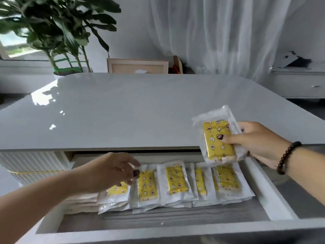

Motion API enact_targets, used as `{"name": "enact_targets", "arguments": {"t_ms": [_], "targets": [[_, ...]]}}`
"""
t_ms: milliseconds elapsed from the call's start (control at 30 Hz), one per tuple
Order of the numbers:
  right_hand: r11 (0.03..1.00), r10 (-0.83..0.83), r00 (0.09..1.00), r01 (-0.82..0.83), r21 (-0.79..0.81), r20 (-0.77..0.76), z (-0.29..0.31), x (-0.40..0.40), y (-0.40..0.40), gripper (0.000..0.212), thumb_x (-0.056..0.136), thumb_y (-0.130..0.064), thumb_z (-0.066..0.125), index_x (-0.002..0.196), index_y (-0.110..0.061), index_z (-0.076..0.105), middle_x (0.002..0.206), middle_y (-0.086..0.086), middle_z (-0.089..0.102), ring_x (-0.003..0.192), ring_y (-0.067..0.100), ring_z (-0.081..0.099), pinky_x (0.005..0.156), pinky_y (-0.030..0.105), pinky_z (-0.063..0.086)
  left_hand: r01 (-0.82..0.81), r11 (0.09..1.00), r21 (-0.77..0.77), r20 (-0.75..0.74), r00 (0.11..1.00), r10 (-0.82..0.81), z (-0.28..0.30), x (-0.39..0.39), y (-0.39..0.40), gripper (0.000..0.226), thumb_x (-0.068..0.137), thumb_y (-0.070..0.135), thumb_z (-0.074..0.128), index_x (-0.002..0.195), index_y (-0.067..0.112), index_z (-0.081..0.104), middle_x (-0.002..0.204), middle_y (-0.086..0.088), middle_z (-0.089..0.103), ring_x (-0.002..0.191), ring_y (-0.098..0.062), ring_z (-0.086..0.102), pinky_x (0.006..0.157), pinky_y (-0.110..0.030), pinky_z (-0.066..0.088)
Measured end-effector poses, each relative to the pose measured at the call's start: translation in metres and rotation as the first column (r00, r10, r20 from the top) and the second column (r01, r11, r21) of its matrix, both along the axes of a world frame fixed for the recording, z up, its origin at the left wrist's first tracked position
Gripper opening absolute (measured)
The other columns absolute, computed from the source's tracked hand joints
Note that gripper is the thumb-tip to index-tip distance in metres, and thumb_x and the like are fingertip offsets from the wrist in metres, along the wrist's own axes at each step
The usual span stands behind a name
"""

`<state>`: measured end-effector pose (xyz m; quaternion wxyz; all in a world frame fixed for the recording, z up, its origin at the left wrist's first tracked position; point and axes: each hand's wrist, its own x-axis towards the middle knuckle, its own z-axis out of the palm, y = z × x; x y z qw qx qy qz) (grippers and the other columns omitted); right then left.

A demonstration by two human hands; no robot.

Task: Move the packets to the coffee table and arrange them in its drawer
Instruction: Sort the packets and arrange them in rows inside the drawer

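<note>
White curtains and a leafy plant (58, 30) are seen behind the glossy coffee table (140, 110), whose drawer (274, 196) is pulled out beneath both hands. A row of packets (175, 182) is laid along the drawer's far side, directly under and between the hands. The left hand (112, 171) is lowered over the left end of the row, fingers loosely curled and apparently touching a packet there; no firm grasp can be confirmed. A small stack of packets (218, 140) is gripped in the right hand (258, 140), thumb pressed on its face, and is held above the right end of the row. The arranging step is judged to be in hand. The next move calls for the held stack to be lowered into the row and squared.
</note>
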<state>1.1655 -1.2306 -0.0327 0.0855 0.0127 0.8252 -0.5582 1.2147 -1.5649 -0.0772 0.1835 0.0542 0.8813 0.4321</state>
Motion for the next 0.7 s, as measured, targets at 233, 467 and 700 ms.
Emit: {"name": "enact_targets", "arguments": {"t_ms": [233, 467, 700], "targets": [[0.969, 0.057, 0.953, 0.019, -0.245, 0.298, -0.02, 0.004, 0.0, 0.022, 0.086, 0.001, 0.061, 0.108, 0.002, 0.06, 0.098, 0.017, 0.073, 0.087, 0.027, 0.072, 0.073, 0.041, 0.06, -0.042, 0.845, 0.533, 0.173, 0.983, -0.061, -0.005, -0.029, 0.129, 0.027, 0.099, 0.024, 0.042, 0.117, 0.012, 0.058, 0.108, -0.005, 0.072, 0.099, -0.023, 0.069, 0.091, -0.044, 0.053], [0.991, 0.039, 0.96, 0.0, -0.137, 0.278, -0.05, -0.004, -0.031, 0.029, 0.084, -0.01, 0.069, 0.111, -0.004, 0.061, 0.109, 0.016, 0.069, 0.101, 0.032, 0.067, 0.092, 0.052, 0.051, -0.222, 0.831, 0.509, 0.259, 0.961, 0.098, -0.013, -0.047, 0.105, 0.01, 0.094, 0.01, 0.054, 0.094, 0.004, 0.061, 0.09, -0.012, 0.073, 0.085, -0.025, 0.071, 0.078, -0.038, 0.058], [0.963, 0.243, 0.903, -0.182, -0.197, 0.355, -0.073, -0.005, -0.116, 0.024, 0.083, -0.006, 0.069, 0.106, -0.001, 0.065, 0.1, 0.014, 0.073, 0.093, 0.027, 0.071, 0.082, 0.048, 0.057, -0.315, 0.873, 0.372, 0.379, 0.91, 0.167, -0.017, -0.028, 0.005, 0.027, 0.093, -0.006, 0.046, 0.099, 0.006, 0.069, 0.094, -0.013, 0.072, 0.079, -0.022, 0.071, 0.067, -0.031, 0.058]]}}
